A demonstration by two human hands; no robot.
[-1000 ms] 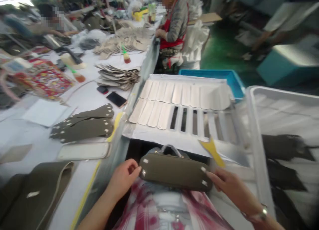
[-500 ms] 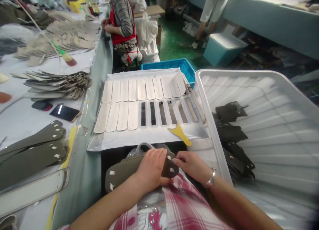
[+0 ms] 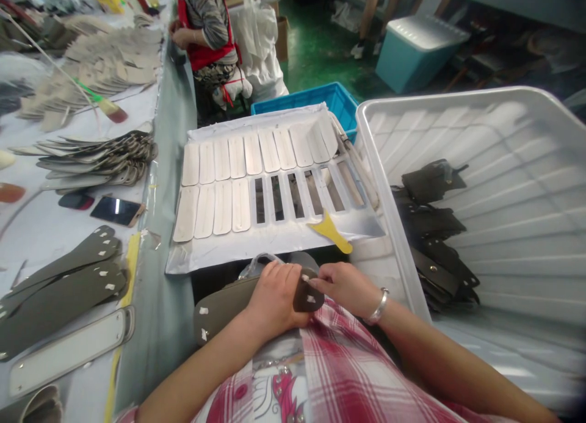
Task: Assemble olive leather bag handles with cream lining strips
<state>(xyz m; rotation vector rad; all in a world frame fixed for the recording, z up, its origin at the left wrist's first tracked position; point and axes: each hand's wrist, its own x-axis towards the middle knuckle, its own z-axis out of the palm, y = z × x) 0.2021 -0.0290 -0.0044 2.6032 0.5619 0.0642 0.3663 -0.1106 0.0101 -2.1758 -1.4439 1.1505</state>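
An olive-green bag (image 3: 220, 310) lies base-up on my lap, with small white tabs on its oblong bottom. My left hand (image 3: 277, 295) lies over the middle of that base, fingers curled down on it. My right hand (image 3: 345, 285) pinches at a white tab near the base's right end, thumb and fingers pressed together. A silver bracelet (image 3: 379, 307) is on my right wrist. Clear plastic and the bag's handle (image 3: 260, 262) show just beyond my left hand.
A board of pale oblong strips (image 3: 256, 185) with a yellow scraper (image 3: 332, 232) lies ahead. At right is a white tub (image 3: 503, 166) with dark leather pieces (image 3: 434, 227). Olive base panels (image 3: 59, 282), a phone (image 3: 114, 210) and stacked pieces cover the left table. A person in a red apron (image 3: 206, 26) works beyond.
A second ago each hand held one end of the bag's base. Now the left hand lies over its middle, the right pinches near its right end, and the view has swung right.
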